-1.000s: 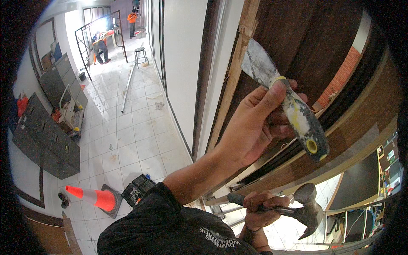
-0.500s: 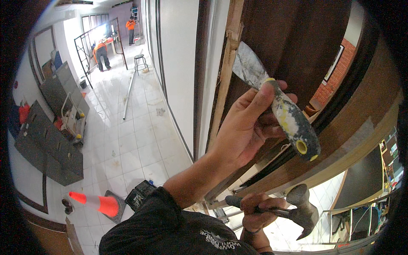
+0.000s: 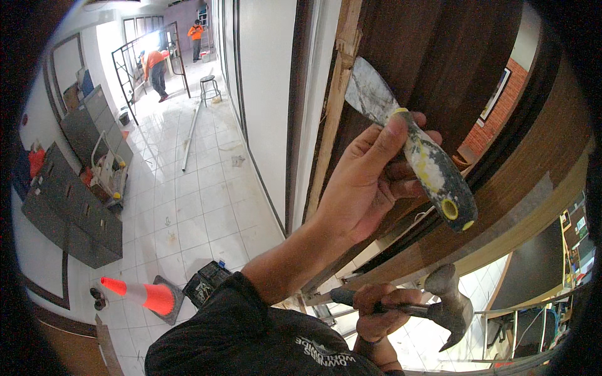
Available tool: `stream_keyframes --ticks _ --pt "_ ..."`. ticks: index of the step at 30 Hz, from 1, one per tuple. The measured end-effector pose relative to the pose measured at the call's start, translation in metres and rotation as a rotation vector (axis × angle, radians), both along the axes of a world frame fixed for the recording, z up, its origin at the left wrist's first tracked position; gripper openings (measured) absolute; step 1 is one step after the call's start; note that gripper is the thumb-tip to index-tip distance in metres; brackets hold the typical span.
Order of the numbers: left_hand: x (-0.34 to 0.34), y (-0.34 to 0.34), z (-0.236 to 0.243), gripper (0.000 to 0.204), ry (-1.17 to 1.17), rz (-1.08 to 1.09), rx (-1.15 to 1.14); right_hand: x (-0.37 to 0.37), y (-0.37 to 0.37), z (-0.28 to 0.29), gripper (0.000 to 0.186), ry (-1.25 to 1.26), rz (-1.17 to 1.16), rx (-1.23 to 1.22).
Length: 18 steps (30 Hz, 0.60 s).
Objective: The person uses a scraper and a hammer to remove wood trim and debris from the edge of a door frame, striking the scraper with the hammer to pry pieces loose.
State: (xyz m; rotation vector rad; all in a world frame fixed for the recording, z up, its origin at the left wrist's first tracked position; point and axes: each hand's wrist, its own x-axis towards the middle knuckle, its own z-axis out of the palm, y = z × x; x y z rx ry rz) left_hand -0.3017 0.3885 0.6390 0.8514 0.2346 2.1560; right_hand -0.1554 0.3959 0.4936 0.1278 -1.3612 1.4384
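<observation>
My left hand (image 3: pixel 370 166) is closed round the handle of a putty knife (image 3: pixel 439 172), its dark grip smeared with white and yellow. The blade tip meets or nearly meets the edge of a rough, splintered wooden strip (image 3: pixel 332 103) beside a dark brown wood panel (image 3: pixel 433 56). Lower down, my right hand (image 3: pixel 382 310) grips a claw hammer (image 3: pixel 454 310) by its shaft near the head. The hammer's head points to the right, apart from the putty knife.
An orange and white traffic cone (image 3: pixel 147 296) and an open black toolbox (image 3: pixel 207 282) stand on the tiled floor at left. Grey cabinets (image 3: pixel 72 207) line the far wall. A stool (image 3: pixel 209 88) and a scaffold frame (image 3: pixel 125 81) stand farther off, near two people in orange tops (image 3: pixel 155 59).
My left hand and the putty knife have shifted very slightly. The hammer has moved a little. In the background, the bending person has changed posture.
</observation>
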Motion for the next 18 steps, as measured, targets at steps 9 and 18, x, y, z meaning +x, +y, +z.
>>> stream_keyframes --ticks 9,18 --pt "0.000 0.001 -0.002 0.035 -0.009 -0.011 0.017 0.003 -0.020 0.031 0.044 -0.140 -0.298 -0.115" --pt "0.001 -0.003 0.002 0.038 -0.041 -0.037 0.026 0.007 -0.017 0.060 0.040 -0.383 -0.367 0.021"
